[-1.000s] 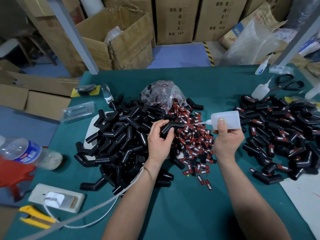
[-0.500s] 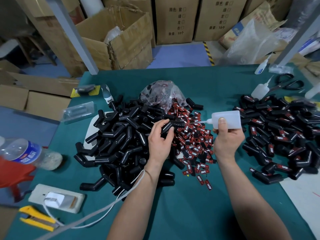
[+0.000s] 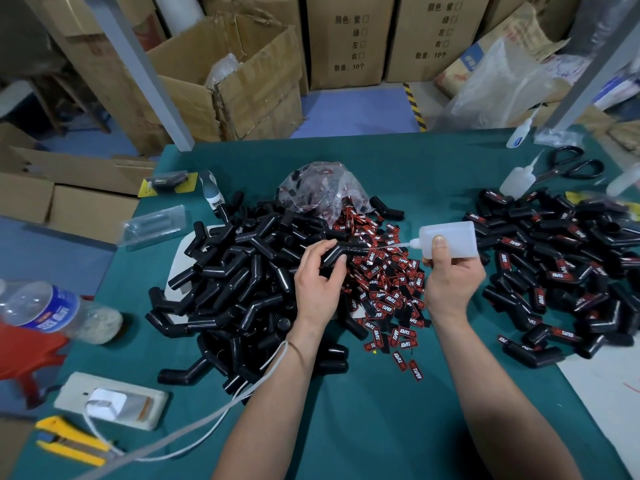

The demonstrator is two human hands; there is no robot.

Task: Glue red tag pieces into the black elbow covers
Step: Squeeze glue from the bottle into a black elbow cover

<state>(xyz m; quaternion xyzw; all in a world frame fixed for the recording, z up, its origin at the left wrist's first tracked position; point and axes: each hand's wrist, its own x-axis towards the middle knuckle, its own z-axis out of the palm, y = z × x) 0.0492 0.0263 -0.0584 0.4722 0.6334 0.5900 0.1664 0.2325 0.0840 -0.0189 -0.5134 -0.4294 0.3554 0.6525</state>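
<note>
My left hand (image 3: 317, 284) grips one black elbow cover (image 3: 341, 252) above the table's middle. My right hand (image 3: 450, 278) holds a translucent white glue bottle (image 3: 450, 239) on its side, thumb on its wall, its thin nozzle pointing left and reaching the cover's right end. A big heap of bare black elbow covers (image 3: 239, 289) lies left of my hands. Loose red tag pieces (image 3: 384, 282) are strewn between my hands, spilling from a clear bag (image 3: 322, 188). A second heap of covers with red tags on them (image 3: 561, 271) lies at the right.
Spare glue bottles (image 3: 517, 180) and black scissors (image 3: 571, 166) lie at the far right on the green table (image 3: 363, 427). A water bottle (image 3: 52, 311), a power strip with a white charger (image 3: 110, 400) and a yellow cutter (image 3: 72, 441) sit at the left. Cardboard boxes stand behind.
The glue bottle's nozzle stays at the cover's right end; both hands have shifted only slightly, the left fingers resettling on the cover.
</note>
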